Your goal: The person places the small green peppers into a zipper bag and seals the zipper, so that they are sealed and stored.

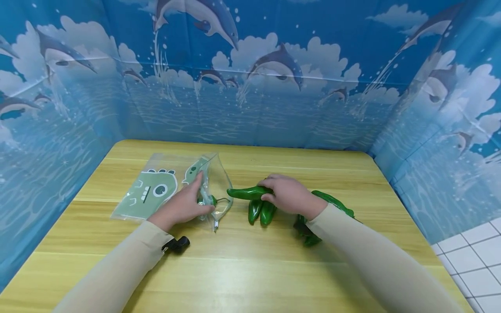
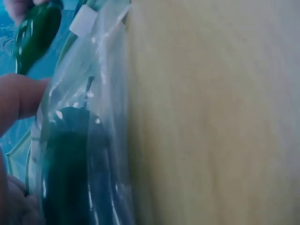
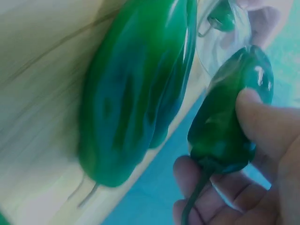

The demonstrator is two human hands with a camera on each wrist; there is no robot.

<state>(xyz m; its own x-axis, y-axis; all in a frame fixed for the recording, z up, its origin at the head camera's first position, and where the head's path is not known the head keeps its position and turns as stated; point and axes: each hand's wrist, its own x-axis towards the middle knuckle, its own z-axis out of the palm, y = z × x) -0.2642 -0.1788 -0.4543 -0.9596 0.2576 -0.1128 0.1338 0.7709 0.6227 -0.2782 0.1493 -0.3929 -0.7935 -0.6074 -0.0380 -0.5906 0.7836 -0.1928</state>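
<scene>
the work looks early: at least one green pepper (image 1: 212, 200) is inside the clear bag (image 1: 192, 169) that the left hand (image 1: 181, 207) grips. at the bag's three o'clock, outside, the right hand (image 1: 287, 194) pinches a second pepper (image 1: 246, 193); two loose peppers (image 1: 268, 213) lie at its five.

tons of room toward the table (image 1: 238, 278)'s near edge between sleeves (image 1: 375, 256), green chili peppers (image 1: 268, 213) blocking midway, dolphin curtain (image 1: 250, 113) walling far edge

Green pepper (image 1: 247, 192) held sideways, second pepper (image 2: 65, 173) inside clear bag (image 1: 214, 168)
</scene>
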